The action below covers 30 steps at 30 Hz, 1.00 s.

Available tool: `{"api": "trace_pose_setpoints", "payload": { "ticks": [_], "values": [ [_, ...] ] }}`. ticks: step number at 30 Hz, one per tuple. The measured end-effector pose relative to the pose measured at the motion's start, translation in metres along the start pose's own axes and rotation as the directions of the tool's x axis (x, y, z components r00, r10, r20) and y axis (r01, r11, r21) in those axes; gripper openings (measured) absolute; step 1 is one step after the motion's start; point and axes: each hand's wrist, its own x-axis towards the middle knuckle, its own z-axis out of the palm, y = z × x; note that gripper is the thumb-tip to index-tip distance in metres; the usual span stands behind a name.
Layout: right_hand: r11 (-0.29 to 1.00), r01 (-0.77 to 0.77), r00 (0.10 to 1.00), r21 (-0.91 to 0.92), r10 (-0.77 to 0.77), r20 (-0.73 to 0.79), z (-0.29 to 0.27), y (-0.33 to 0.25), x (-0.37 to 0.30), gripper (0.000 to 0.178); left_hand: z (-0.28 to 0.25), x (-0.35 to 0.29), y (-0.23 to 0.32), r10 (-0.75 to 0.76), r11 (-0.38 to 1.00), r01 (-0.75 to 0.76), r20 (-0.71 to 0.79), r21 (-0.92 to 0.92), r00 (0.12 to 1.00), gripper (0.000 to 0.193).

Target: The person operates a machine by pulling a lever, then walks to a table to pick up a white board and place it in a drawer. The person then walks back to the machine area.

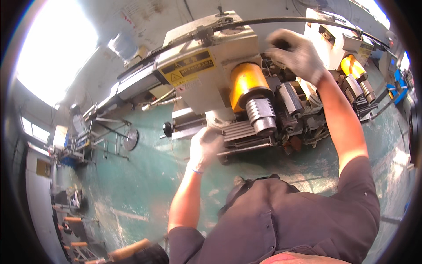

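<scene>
Lying between left grip [206, 147] and right grip [296, 56] is a yellow cylinder [248, 81].

1 head-worn fisheye view: looks steeply down past wearer's shirt [303, 215] onto nearby machine [224, 66].

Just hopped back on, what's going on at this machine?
A person wearing pale gloves is at a pale machine with a yellow cylinder and a ribbed metal shaft end. The left hand is at the grooved front bed; the right hand is raised, beyond and right of the cylinder. Both hands are blurred, so I can't tell whether they hold anything.
</scene>
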Motion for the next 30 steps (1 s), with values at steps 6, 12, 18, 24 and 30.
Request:
{"api": "trace_pose_setpoints", "payload": {
  "ticks": [6, 12, 18, 24, 30],
  "values": [
    [0.733, 0.037, 0.997, -0.679, 0.016, 0.072, 0.092, 0.025, 0.142, 0.056, 0.016, 0.026, -0.01, 0.32, 0.854, -0.316, 0.062, 0.414, 0.945, 0.024],
    [0.709, -0.087, 0.996, -0.699, 0.085, -0.038, 0.091, 0.029, 0.221, 0.046, 0.022, 0.027, -0.008, 0.42, 0.761, -0.393, 0.068, 0.516, 0.905, 0.019],
    [0.754, -0.034, 0.989, -0.656, 0.121, 0.088, 0.082, -0.017, 0.223, 0.03, 0.022, 0.036, -0.006, 0.377, 0.786, -0.356, 0.064, 0.506, 0.924, 0.017],
    [0.75, 0.019, 0.821, -0.661, 0.366, 0.439, 0.124, -0.034, 0.226, 0.047, 0.049, 0.053, -0.008, 0.475, 0.724, -0.412, 0.033, 0.554, 0.879, 0.019],
    [0.548, 0.267, 0.877, -0.793, 0.203, 0.436, 0.152, -0.014, 0.225, 0.043, 0.058, 0.056, -0.012, 0.561, 0.632, -0.498, 0.093, 0.593, 0.823, 0.023]
  ]
}}
